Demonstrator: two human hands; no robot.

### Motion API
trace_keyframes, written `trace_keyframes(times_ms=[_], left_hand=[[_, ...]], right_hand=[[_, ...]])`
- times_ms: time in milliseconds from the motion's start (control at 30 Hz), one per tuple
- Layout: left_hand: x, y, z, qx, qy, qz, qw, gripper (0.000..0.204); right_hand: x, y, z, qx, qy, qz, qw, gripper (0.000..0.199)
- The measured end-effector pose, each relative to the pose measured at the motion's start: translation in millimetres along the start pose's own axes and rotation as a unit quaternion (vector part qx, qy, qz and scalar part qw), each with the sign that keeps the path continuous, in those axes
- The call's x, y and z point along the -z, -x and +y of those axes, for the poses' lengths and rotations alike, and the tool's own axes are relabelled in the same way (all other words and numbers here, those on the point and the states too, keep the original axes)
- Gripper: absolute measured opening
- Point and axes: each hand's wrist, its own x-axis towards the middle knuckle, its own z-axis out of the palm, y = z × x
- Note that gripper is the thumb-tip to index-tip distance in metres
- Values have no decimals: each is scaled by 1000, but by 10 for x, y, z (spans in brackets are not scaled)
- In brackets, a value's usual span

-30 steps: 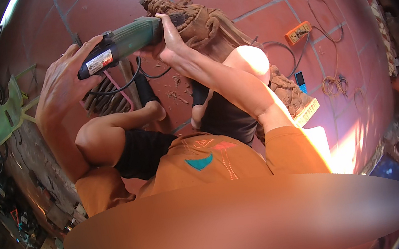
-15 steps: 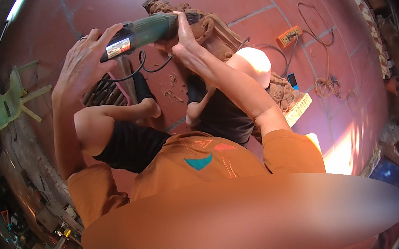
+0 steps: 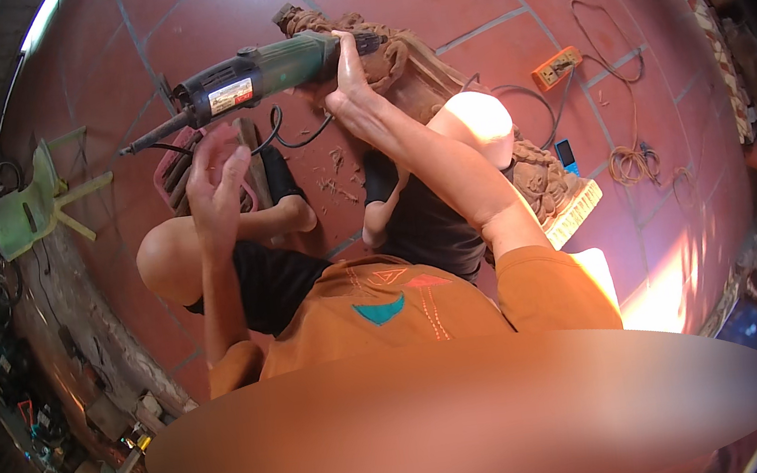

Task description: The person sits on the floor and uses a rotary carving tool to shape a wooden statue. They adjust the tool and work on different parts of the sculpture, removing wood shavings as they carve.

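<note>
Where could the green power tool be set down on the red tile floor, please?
Bare tiles lie above the carved wooden piece, left of the orange power strip. Also bare: the floor between the green plastic chair and the green power tool in the right hand. It is crowded by the feet, with chips and black cable.

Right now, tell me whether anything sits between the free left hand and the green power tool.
Nothing visible does. The left hand hangs open just below the long green power tool, with only its black cord looping nearby. The right hand grips the tool's front end against the brown wood carving.
</note>
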Motion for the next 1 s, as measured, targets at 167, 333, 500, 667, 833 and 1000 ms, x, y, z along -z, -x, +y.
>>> trace_keyframes(times_ms=[167,333,500,667,833,1000], left_hand=[[-376,-251,-278,19,373,125,919,31],[-450,-442,-309,11,428,166,888,20],[-467,-498,-257,-8,375,174,910,18],[-533,-613,-302,-16,359,194,913,19],[-536,-733,-408,-34,353,168,920,22],[-597,-803,-383,-38,355,189,915,22]], right_hand=[[36,-44,65,3,22,23,999,52],[47,-44,74,-9,22,17,1000,53],[36,-25,56,-16,16,11,1000,54],[61,-37,57,-10,16,12,1000,56],[113,-105,36,3,21,-9,1000,60],[110,-123,41,4,20,14,1000,65]])
